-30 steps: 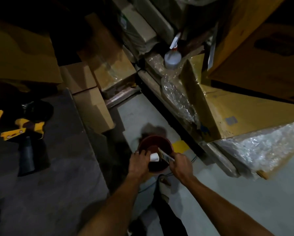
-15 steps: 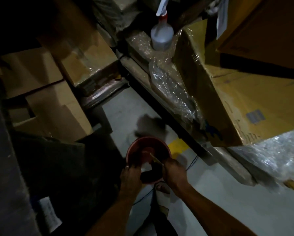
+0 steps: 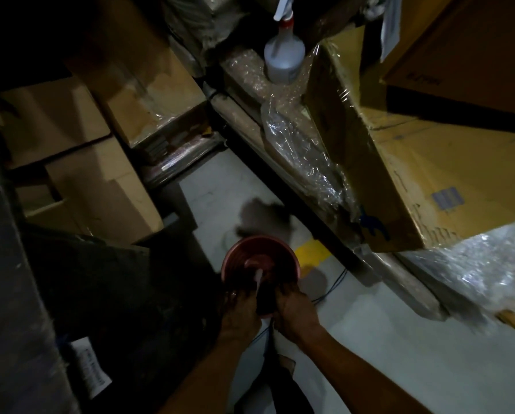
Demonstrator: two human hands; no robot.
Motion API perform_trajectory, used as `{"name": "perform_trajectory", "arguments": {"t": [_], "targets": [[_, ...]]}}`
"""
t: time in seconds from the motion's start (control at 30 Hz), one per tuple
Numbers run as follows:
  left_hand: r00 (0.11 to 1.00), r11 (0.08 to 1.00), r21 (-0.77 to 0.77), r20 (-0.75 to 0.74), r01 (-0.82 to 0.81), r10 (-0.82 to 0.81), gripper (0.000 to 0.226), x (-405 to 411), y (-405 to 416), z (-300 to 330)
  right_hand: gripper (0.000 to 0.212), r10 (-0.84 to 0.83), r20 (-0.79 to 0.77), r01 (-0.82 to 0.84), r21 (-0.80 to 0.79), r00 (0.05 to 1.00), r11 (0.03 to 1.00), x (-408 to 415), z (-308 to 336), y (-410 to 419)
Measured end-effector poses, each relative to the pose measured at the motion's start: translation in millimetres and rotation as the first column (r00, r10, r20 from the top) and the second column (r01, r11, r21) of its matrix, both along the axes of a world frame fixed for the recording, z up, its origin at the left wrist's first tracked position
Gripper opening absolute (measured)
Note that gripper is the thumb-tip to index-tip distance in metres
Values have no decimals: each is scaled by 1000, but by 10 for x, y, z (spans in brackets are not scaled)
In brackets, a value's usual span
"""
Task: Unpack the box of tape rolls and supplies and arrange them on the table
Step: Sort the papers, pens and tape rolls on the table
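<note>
A red bucket point(image 3: 235, 258) stands on the pale floor in front of me. My left hand point(image 3: 239, 312) and my right hand point(image 3: 295, 312) are close together at its near rim, fingers pointing down into it. A blurred white scrap point(image 3: 258, 277) shows between the fingertips, inside the bucket. The dim light hides whether either hand grips it. The grey table point(image 3: 11, 294) runs along the left edge. No tape rolls are in view.
Stacked cardboard boxes point(image 3: 101, 186) crowd the left and back. A wrapped large carton point(image 3: 414, 180) and bubble wrap point(image 3: 489, 270) fill the right. A spray bottle point(image 3: 284, 59) stands behind. A thin cable point(image 3: 330, 291) and a yellow floor mark point(image 3: 310, 252) lie beside the bucket.
My view has swung right and down, so the table with the yellow tape dispensers has left the frame. Both hands have sunk lower at the bucket's rim, and the white scrap now shows inside the bucket.
</note>
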State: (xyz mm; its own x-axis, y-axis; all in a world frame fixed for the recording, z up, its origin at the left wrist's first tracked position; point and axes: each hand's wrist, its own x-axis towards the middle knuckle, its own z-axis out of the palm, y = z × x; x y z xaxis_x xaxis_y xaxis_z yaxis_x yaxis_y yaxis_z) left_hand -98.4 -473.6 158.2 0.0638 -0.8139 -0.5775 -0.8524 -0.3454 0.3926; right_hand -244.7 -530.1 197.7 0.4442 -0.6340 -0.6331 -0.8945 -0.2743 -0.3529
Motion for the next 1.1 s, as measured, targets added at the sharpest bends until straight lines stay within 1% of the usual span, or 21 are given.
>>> {"name": "perform_trajectory", "arguments": {"t": [0.03, 0.07, 0.13, 0.17, 0.2, 0.27, 0.33, 0.4, 0.47, 0.57, 0.7, 0.77, 0.87, 1.0, 1.1], "targets": [[999, 999, -48, 45, 11, -9, 64, 8, 7, 13, 80, 16, -11, -16, -22, 1000, 1000, -11, 13, 37], [997, 998, -60, 78, 30, -25, 65, -3, 25, 156, 88, 25, -25, -27, -50, 999, 998, -22, 72, 67], [982, 993, -59, 166, 105, -94, 60, 0, 33, 435, 95, 69, 4, -68, -122, 998, 990, -36, 196, 112], [974, 990, -63, 197, 130, -115, 61, -2, 48, 575, 97, 70, 25, -66, -123, 997, 990, -28, 293, 112], [974, 993, -28, 202, 112, -104, 64, 4, 52, 730, 99, 66, 28, -62, -142, 997, 988, -21, 404, 107], [967, 996, 17, 236, 92, -93, 72, 20, 65, 919, 97, 90, -34, -94, -121, 995, 988, -5, 648, 100], [965, 993, 34, 233, 112, -117, 73, -2, 44, 1182, 94, 98, -58, -104, -100, 993, 990, 8, 895, 84], [955, 988, 67, 258, 136, -149, 74, -10, 54, 1468, 94, 115, -78, -125, -138, 990, 983, 32, 1143, 58], [948, 989, 65, 283, 131, -145, 76, -31, 84, 1744, 93, 95, -82, -106, -151, 992, 983, 33, 1364, 52], [950, 996, 22, 299, 89, -91, 68, -75, 120, 2112, 82, 68, -37, -73, -180, 997, 981, 43, 1697, 50], [967, 998, -61, 256, 11, 5, 65, -96, 259, 2583, 88, 87, 18, -82, -182, 996, 980, 37, 2146, 168], [967, 993, -115, 254, -4, 33, 63, -91, 340, 2801, 83, 97, 23, -90, -225, 995, 970, 43, 2314, 226], [962, 986, -167, 270, 1, 45, 56, -23, 474, 3160, 67, 103, 49, -85, -278, 993, 957, 71, 2570, 365], [959, 967, -253, 279, 19, 55, 52, 111, 715, 3567, 47, 93, 200, -7, -393, 975, 920, 100, 2909, 580], [960, 940, -342, 266, 12, 85, 52, 211, 999, 3887, 35, 122, 133, -49, -451, 984, 891, 186, 3274, 793]]}}
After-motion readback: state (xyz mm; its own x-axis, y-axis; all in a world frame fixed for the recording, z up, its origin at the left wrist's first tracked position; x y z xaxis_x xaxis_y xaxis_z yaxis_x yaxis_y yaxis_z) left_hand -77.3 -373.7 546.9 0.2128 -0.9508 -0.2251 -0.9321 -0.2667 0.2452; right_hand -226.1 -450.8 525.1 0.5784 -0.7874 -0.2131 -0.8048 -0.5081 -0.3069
